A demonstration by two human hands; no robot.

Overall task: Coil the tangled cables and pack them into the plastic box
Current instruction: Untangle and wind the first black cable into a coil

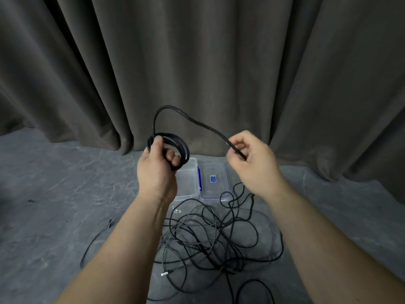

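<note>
Clearly, in the head view the coiling step is in hand: the left hand [156,170] grips the coil [175,148], the right hand [252,159] pinches its free cable [197,122], and the next loop must go toward 9 o'clock, while the plastic box [186,183] lies open just below and the tangled cables [210,238] lie at 6 o'clock.

Centre frame: left hand [156,166] gripping coiled black cable [175,144] | right of centre: right hand [249,160] pinching the arched free strand | below hands: clear plastic box [188,181], clear blue-trimmed lid [214,181] beside it | lower centre: tangled black cables [210,238] on grey floor [54,216] | top: grey curtain [197,51]
</note>
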